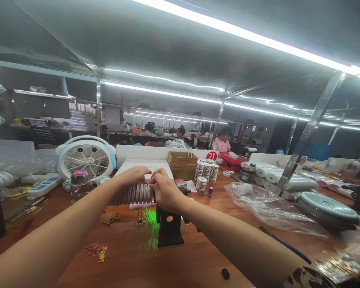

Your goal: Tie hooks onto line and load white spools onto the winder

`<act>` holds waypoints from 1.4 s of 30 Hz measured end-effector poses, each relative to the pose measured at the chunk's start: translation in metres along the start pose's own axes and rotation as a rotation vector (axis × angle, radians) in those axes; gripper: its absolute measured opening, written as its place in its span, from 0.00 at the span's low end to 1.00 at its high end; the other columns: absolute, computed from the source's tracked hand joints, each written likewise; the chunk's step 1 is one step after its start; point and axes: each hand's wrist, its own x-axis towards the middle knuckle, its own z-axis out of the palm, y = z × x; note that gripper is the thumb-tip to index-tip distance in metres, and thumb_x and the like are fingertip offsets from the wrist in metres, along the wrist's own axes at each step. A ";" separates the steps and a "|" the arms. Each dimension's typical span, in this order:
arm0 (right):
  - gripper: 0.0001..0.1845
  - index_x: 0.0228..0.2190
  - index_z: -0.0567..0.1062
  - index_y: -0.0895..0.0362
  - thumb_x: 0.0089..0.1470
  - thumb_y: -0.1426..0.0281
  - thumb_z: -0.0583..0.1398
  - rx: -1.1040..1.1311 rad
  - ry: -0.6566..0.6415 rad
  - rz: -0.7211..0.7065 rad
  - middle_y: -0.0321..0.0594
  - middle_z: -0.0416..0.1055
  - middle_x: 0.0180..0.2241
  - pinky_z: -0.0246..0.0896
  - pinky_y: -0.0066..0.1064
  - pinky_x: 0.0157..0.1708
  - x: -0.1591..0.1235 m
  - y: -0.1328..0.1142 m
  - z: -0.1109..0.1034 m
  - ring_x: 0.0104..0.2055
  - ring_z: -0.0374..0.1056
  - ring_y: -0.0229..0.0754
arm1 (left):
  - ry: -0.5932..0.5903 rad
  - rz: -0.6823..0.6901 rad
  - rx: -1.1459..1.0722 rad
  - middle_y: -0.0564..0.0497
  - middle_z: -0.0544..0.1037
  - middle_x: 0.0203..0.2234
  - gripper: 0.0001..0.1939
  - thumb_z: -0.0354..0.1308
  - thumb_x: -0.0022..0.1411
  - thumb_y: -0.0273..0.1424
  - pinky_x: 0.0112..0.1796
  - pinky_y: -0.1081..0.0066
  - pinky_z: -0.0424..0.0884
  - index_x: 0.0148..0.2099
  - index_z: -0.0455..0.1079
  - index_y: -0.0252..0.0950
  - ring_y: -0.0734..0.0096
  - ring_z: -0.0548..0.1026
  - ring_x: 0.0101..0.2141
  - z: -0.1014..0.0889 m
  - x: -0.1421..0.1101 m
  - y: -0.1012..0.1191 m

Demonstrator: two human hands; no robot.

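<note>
- The left hand [135, 176] and right hand [167, 193] are meeting above the table [132, 268], their thumbs and forefingers bending close together; I cannot tell whether they are pinching anything.
- The row of discs [138, 195] is standing just below the fingers, and the black stand [171, 230] is rising beneath the right hand, probably so that both are serving within easy reach.
- One bundle of green strands [152, 230] is lying beside the stand, its lengths running roughly together, perhaps for picking singly.
- Small pieces are sitting in separate piles, seemingly for sorting by kind: one dark and gold pile [112, 219], one mixed pile [140, 220] and one red and gold pile [97, 250].
- Behind, at least four stacks of spools [201, 184] are standing near one cardboard box [183, 166], likely saving space.
- To the left, one fan [85, 160] is facing the worker, presumably for cooling.
- The discs, strands and pieces are crowding too closely for an exact count.
</note>
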 end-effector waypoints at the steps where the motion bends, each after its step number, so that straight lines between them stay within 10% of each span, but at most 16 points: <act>1: 0.10 0.28 0.62 0.56 0.48 0.83 0.53 -0.004 0.002 -0.006 0.41 0.58 0.38 0.59 0.36 0.45 0.000 0.001 0.001 0.43 0.60 0.41 | -0.009 -0.010 -0.009 0.54 0.76 0.22 0.16 0.50 0.62 0.41 0.31 0.67 0.68 0.37 0.71 0.35 0.71 0.73 0.23 0.000 0.001 -0.001; 23: 0.07 0.32 0.69 0.59 0.51 0.81 0.55 -0.174 -0.057 -0.130 0.45 0.64 0.40 0.63 0.33 0.43 0.000 0.004 -0.004 0.41 0.65 0.41 | -0.106 -0.025 0.061 0.52 0.76 0.28 0.18 0.49 0.62 0.43 0.35 0.64 0.69 0.38 0.70 0.34 0.68 0.74 0.30 -0.004 0.002 -0.003; 34: 0.24 0.40 0.74 0.61 0.43 0.88 0.51 -0.151 -0.196 -0.343 0.48 0.67 0.50 0.60 0.31 0.51 -0.010 0.015 -0.013 0.51 0.65 0.43 | -0.065 -0.092 0.069 0.50 0.76 0.27 0.22 0.44 0.64 0.43 0.36 0.62 0.69 0.49 0.68 0.34 0.66 0.75 0.32 -0.004 -0.002 -0.002; 42: 0.19 0.50 0.67 0.57 0.57 0.69 0.54 -0.455 -0.033 -0.406 0.45 0.58 0.58 0.50 0.44 0.55 -0.026 0.003 -0.002 0.60 0.50 0.51 | -0.008 -0.003 0.123 0.48 0.79 0.32 0.19 0.47 0.62 0.41 0.34 0.65 0.70 0.43 0.71 0.34 0.67 0.76 0.31 -0.003 -0.003 0.006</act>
